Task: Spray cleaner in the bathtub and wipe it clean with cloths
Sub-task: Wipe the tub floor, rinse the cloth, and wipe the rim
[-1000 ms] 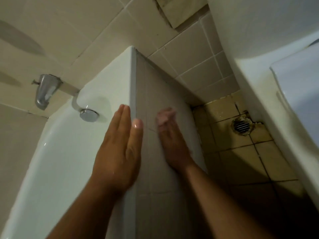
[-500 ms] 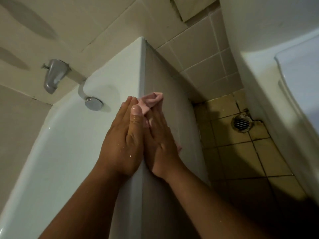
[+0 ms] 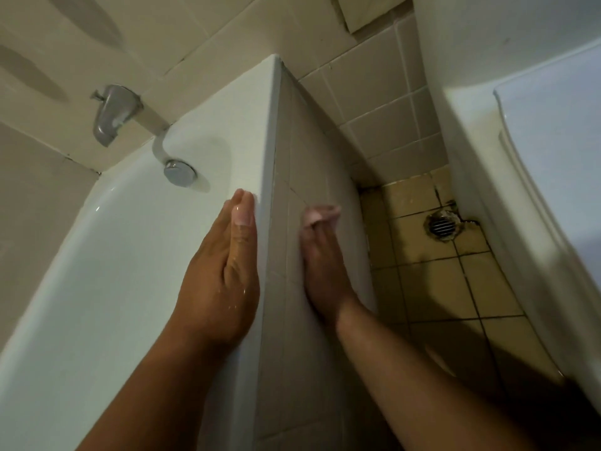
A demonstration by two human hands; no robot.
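One white bathtub (image 3: 97, 288) filling the left half of the view, basin wet and glossy, long axis running away from the person toward the far tiled wall. To the right, a white fixture (image 3: 520, 222), probably a toilet, above yellowed floor tiles (image 3: 439, 288). Between these, the tub's tiled outer apron (image 3: 312, 157), meeting the basin along a narrow rim (image 3: 270, 157) parallel to the long axis. Left hand (image 3: 224, 281) on the basin side of that rim, wet, fingers straight and together, laid flat against the inner wall, holding nothing. Right hand (image 3: 325, 271) on the apron side, motion-blurred, fingers extended and pressing a pink cloth (image 3: 313, 214) flat against the tile. Chrome tub spout (image 3: 113, 113) on the far wall; floor drain (image 3: 440, 226) beside the fixture; round overflow plate (image 3: 179, 172) below the spout. Likely step: wiping the tub's outer face. Deciding relation: basin to the left of the cloth, across the rim; left hand nearer the basin, cloth in the right.
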